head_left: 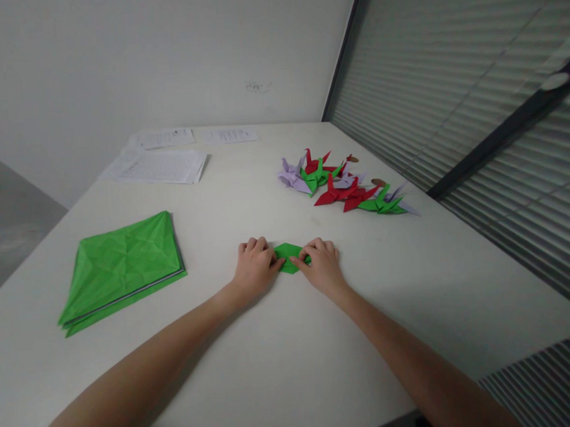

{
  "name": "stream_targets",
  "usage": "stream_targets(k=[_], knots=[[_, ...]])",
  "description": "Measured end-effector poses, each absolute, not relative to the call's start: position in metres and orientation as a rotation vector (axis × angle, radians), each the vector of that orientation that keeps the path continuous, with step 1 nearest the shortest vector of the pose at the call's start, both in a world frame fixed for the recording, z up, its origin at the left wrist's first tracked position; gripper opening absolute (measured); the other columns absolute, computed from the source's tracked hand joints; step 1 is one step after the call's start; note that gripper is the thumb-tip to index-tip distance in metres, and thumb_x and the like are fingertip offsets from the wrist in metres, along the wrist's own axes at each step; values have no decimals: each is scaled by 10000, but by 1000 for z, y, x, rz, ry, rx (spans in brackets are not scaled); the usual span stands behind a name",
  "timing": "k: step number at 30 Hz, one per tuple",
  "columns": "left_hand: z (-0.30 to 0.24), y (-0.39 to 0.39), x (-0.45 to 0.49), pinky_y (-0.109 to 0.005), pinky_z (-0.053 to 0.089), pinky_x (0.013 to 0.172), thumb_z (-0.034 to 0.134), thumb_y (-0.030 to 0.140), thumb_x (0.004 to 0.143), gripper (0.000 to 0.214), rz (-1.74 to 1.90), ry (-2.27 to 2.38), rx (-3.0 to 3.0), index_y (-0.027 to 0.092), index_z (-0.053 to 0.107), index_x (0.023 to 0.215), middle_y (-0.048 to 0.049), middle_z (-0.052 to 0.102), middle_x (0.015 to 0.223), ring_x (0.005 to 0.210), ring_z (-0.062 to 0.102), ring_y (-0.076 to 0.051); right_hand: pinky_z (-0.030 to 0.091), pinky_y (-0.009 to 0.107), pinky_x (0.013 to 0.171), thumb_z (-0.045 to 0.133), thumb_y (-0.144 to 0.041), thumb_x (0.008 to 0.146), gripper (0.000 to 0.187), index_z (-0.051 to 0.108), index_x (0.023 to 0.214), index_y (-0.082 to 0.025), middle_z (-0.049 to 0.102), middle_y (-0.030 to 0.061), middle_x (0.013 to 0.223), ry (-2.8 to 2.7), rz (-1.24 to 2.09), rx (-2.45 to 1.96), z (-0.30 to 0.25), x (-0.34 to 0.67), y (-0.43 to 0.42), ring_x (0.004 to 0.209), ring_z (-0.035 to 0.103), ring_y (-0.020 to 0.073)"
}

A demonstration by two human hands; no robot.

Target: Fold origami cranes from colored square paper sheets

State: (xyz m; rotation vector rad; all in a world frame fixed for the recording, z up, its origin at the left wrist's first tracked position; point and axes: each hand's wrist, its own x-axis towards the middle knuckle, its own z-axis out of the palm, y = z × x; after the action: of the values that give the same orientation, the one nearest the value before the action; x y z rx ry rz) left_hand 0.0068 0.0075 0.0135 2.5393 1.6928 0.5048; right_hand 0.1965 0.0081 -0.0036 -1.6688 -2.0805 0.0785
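A small folded green paper piece (289,257) lies flat on the white table (281,346) between my two hands. My left hand (255,265) has its fingers curled and presses on the piece's left end. At the right end, my right hand (322,265) pinches the paper with thumb and fingertips. Both forearms stretch out from the near edge of the table.
A stack of creased green paper sheets (124,264) lies to the left. A cluster of folded paper cranes (343,186) in red, green and lilac sits at the back right. White printed papers (162,162) lie at the far edge. Window blinds (473,104) run along the right.
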Motion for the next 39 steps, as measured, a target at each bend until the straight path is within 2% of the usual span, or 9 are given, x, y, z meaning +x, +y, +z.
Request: stream_targets(k=[13,15,18,21,26,30,35,39], knots=[[26,6,1,-411,410,784,611,409,890,240,296,1699,2701,178,670,866,-97,609,1011,963,526,-278,345,401,804,583,-521,878,341,680,731,-229,586,79,960,-2064,97,-1774,2,193,6,956,475,270],[29,-1,4,-418,422,784,606,347,896,188,319,1716,2744,168,660,912,-104,613,998,955,534,-285,342,402,799,576,-526,879,350,679,726,-229,588,79,959,-2059,98,-1761,2,193,6,950,475,270],[31,-19,15,-406,437,817,524,154,907,116,383,1543,2907,141,638,927,-105,616,963,939,548,-264,340,405,794,567,-535,880,361,676,721,-230,594,80,953,-2048,88,-1753,0,193,7,943,473,272],[26,-36,29,-379,466,776,503,112,888,145,332,1382,2940,98,635,946,-100,624,882,842,574,-240,340,411,800,571,-549,871,367,677,722,-230,600,79,961,-2044,83,-1760,-1,192,7,950,470,277],[20,-46,38,-381,482,731,497,111,880,185,312,1434,2978,56,631,994,-112,618,865,809,577,-248,342,420,813,577,-557,864,365,679,725,-235,601,79,971,-2046,99,-1755,-1,193,7,954,466,280],[19,-45,39,-405,478,790,480,117,890,186,303,1417,3020,57,640,963,-129,624,882,858,578,-258,342,417,806,581,-551,864,359,680,725,-235,604,82,962,-2044,83,-1754,0,192,7,940,467,275],[17,-44,40,-401,474,738,471,154,895,287,326,1432,2976,18,604,1110,-135,624,911,841,577,-261,333,419,813,575,-562,864,373,678,709,-238,604,78,964,-2041,82,-1773,1,192,7,948,464,276],[18,-41,39,-420,469,750,469,215,892,331,316,1398,2946,19,594,1129,-152,627,951,871,577,-274,320,415,805,580,-580,853,396,681,688,-234,589,83,981,-2029,54,-1796,2,193,8,963,456,279]])
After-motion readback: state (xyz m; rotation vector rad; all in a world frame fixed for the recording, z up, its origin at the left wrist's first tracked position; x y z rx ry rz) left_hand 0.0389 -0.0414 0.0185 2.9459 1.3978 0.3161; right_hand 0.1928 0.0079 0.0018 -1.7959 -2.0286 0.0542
